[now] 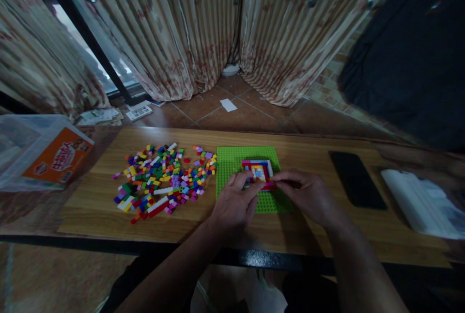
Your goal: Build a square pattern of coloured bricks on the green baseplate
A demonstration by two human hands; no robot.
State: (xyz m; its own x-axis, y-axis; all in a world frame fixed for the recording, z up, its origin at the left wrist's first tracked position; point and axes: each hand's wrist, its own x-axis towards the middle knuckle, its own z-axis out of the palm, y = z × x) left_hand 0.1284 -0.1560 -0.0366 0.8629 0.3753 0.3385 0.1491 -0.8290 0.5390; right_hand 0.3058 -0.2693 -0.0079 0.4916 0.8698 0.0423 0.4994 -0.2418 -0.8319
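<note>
A square build of toy bricks point(269, 168) stands on a green baseplate point(225, 160). Its outer walls are pink, blue, white and red, with a red inner ring around a light, multicoloured centre. My left hand point(234, 201) grips the build's left and near sides, the thumb lying along the near edge. At the near right corner, my right hand point(308, 194) has its thumb and fingertips pinched together against the wall. Whatever is between those fingertips is too small and hidden to make out. The fingers cover part of the near wall.
A wide spread of loose toy bricks point(170, 179) lies left of the baseplate on the wooden table point(203, 226). A clear plastic box point(32, 126) with an orange label sits at far left. On the right are a black phone point(358, 179) and a white packet point(417, 201).
</note>
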